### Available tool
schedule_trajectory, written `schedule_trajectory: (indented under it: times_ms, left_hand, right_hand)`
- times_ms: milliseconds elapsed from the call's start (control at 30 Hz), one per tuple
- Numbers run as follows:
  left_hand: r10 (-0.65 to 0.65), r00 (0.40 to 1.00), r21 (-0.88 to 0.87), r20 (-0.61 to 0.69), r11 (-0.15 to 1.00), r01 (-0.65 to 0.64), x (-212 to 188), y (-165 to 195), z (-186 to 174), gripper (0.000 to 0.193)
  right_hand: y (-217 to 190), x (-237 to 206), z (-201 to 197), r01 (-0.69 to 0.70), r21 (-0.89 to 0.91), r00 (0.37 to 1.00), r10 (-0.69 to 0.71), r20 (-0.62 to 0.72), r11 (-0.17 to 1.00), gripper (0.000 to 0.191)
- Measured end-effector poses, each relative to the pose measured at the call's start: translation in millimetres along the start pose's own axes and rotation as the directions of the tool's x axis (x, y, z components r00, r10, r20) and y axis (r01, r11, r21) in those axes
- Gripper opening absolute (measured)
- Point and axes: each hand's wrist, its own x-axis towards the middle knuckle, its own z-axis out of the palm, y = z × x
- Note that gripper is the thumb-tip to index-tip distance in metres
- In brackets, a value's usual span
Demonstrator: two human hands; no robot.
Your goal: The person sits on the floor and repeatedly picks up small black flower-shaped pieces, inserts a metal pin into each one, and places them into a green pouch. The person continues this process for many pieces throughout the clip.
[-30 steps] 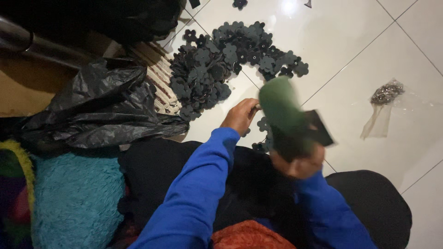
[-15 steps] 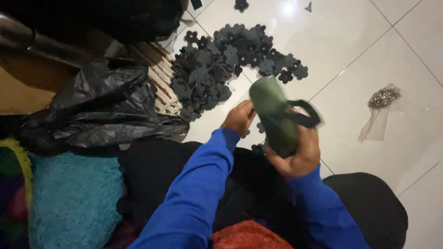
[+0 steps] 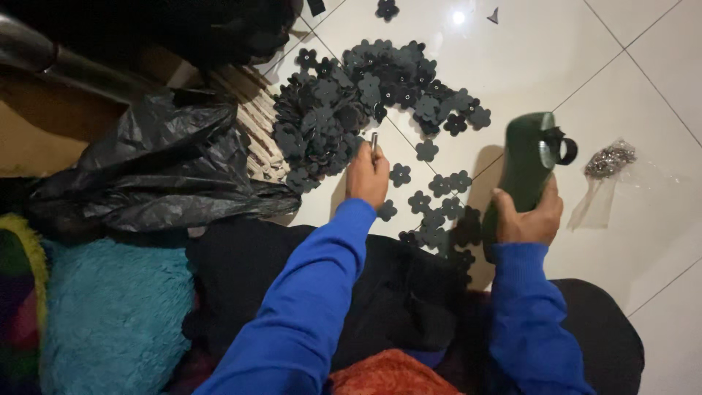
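My right hand (image 3: 528, 216) grips a dark green sandal (image 3: 525, 172) by its heel end, sole side tilted up, black strap at its far end. My left hand (image 3: 368, 174) is closed around a small thin metal tool (image 3: 374, 141) that pokes out above the fingers, right at the near edge of a heap of black flower-shaped cutouts (image 3: 351, 102) on the white tiled floor. More loose flower cutouts (image 3: 433, 201) lie scattered between my two hands. Both arms wear blue sleeves.
A crumpled black plastic bag (image 3: 146, 168) lies at the left, beside a slatted wooden piece (image 3: 256, 124). A small clear bag with metallic bits (image 3: 608, 161) rests on the tiles at the right. A turquoise fuzzy cushion (image 3: 110, 314) and orange cloth (image 3: 387, 377) sit near my lap.
My right hand has swung the sandal away to the right and lowered it. My left hand has moved forward toward the heap of cutouts, the metal tool now showing.
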Motion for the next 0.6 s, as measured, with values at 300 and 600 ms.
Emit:
schedule_trajectory:
  times_ms: [300,600]
  left_hand:
    - [-0.07,0.988,0.264,0.138,0.964,0.031,-7,4,-2,0.039]
    - [0.212,0.94,0.343,0.268,0.891,-0.299,-21,28,-16,0.021]
  right_hand:
    - [19,-3,29,-0.145,-0.204,0.989,0.141,-0.034,0.968,0.089]
    - [15,-1,33,-0.25,-0.226,0.967,0.253,-0.015,0.942,0.092]
